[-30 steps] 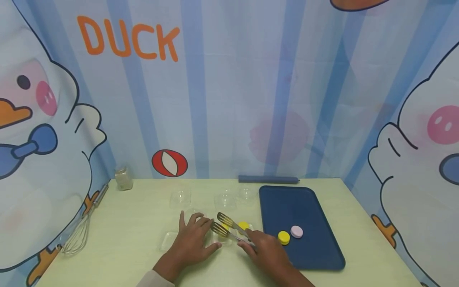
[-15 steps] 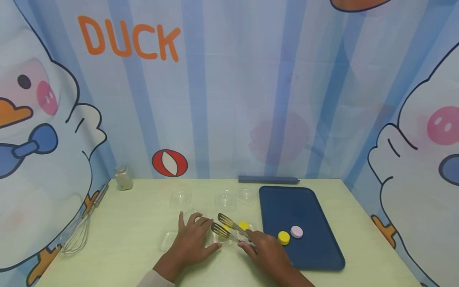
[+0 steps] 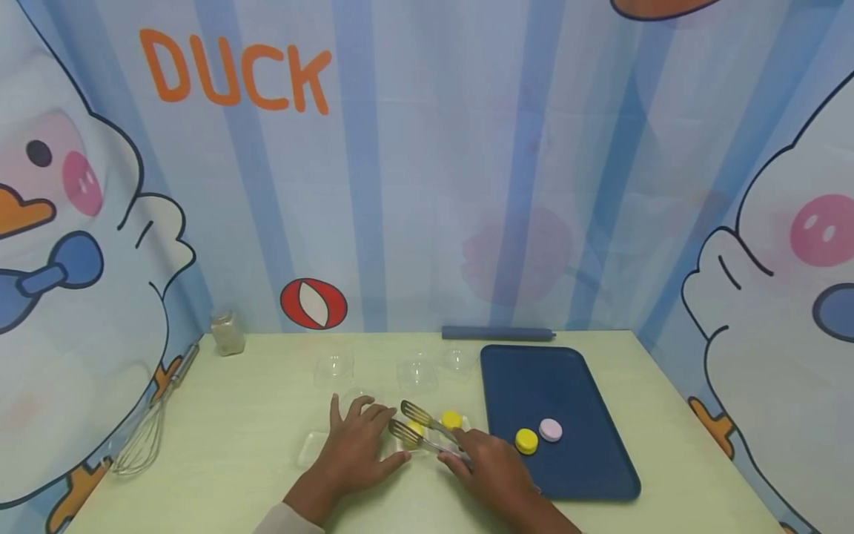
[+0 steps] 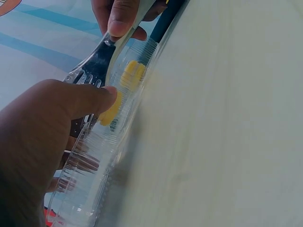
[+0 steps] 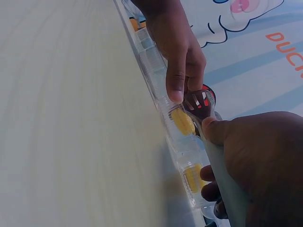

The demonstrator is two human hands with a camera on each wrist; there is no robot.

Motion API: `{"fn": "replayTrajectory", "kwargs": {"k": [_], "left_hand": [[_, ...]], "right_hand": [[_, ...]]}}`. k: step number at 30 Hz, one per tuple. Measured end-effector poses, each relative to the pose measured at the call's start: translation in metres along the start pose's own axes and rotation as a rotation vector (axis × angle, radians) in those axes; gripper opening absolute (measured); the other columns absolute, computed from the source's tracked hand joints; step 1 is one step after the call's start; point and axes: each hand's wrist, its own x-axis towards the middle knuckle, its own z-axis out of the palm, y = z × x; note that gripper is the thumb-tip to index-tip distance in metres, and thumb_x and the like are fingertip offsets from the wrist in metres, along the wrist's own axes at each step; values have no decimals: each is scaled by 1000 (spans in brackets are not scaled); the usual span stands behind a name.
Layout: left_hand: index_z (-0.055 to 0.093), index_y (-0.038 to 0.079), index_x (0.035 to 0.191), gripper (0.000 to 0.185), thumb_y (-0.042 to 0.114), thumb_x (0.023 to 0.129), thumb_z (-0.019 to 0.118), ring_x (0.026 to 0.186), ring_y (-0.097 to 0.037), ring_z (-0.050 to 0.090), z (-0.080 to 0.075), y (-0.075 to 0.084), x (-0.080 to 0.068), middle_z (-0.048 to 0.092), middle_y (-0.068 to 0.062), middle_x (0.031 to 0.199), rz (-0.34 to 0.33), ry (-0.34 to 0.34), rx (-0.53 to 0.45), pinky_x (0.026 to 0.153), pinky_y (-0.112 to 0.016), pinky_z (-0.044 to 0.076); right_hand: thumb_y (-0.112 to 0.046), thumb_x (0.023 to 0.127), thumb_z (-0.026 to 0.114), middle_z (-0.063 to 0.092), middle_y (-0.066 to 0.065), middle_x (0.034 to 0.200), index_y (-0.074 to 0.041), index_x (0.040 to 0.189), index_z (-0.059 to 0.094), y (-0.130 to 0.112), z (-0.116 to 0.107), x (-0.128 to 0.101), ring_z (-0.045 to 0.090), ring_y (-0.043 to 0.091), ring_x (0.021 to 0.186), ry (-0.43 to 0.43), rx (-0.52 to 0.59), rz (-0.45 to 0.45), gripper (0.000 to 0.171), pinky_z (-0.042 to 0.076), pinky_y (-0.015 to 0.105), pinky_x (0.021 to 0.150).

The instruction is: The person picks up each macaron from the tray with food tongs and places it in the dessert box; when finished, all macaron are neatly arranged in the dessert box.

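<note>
Thumb on the near side and fingers on the far side, my left hand [image 3: 360, 445] grips a long clear plastic tray [image 4: 80, 198]. My right hand [image 3: 494, 467] holds metal tongs [image 3: 405, 433] with slotted heads, pointing left toward the other hand. Between the tongs' spread heads shows one yellow macaron [image 3: 414, 435], sitting in the tray beside my left thumb. A second yellow macaron [image 3: 451, 420] sits in the tray farther right, behind the tongs. In the right wrist view both macarons stand on edge in the tray, and the slotted head [image 5: 199, 101] overlaps the left thumb's tip.
A dark blue tray [image 3: 534, 386] on the right bears a yellow macaron [image 3: 526, 442] and a pink macaron [image 3: 550, 429]. Clear plastic cups [image 3: 417, 372] stand behind the hands. Farther back lie a blue rolling pin [image 3: 497, 334], a glass jar [image 3: 228, 334] and a whisk [image 3: 143, 437].
The tongs' heads have shifted very slightly toward the person. Both hands otherwise keep their places, and the macarons have not moved.
</note>
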Motion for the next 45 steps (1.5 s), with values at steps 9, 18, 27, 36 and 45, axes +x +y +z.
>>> {"fn": "replayTrajectory", "kwargs": {"k": [9, 18, 27, 36, 45], "left_hand": [[72, 12, 138, 70, 64, 91, 75, 142, -37, 56, -1, -1, 0, 74, -7, 134, 5, 8, 7, 118, -90, 25], [72, 12, 137, 69, 63, 91, 75, 139, -37, 57, -1, -1, -2, 75, -8, 132, 9, 13, 6, 117, -90, 26], [72, 13, 138, 69, 63, 91, 75, 139, -38, 57, -2, -2, -2, 75, -8, 131, 7, 17, -16, 117, -91, 25], [69, 14, 141, 73, 66, 91, 75, 143, -38, 54, -3, 0, -1, 72, -8, 138, -24, -39, -26, 121, -86, 27], [67, 16, 145, 78, 71, 91, 74, 144, -36, 54, -8, -6, -4, 68, -5, 145, -13, -21, 33, 122, -80, 32]], "right_hand": [[-40, 97, 82, 82, 4, 99, -11, 124, 79, 0, 2, 0, 76, 16, 82, 16, -8, 2, 40, 63, 36, 70], [-40, 96, 83, 82, 3, 99, -11, 124, 79, 0, 3, 0, 76, 14, 81, 15, -5, 6, 40, 62, 34, 69], [-38, 95, 85, 82, 4, 96, -11, 121, 79, 2, 3, -4, 74, 13, 78, 62, 16, -18, 38, 59, 32, 65], [-32, 92, 89, 84, 4, 100, -10, 118, 80, 11, -1, -12, 79, 14, 85, 105, 20, 29, 35, 64, 32, 70], [-33, 90, 91, 83, 4, 102, -9, 118, 81, 16, -8, -19, 79, 13, 86, 177, 12, 12, 38, 65, 29, 70]]}}
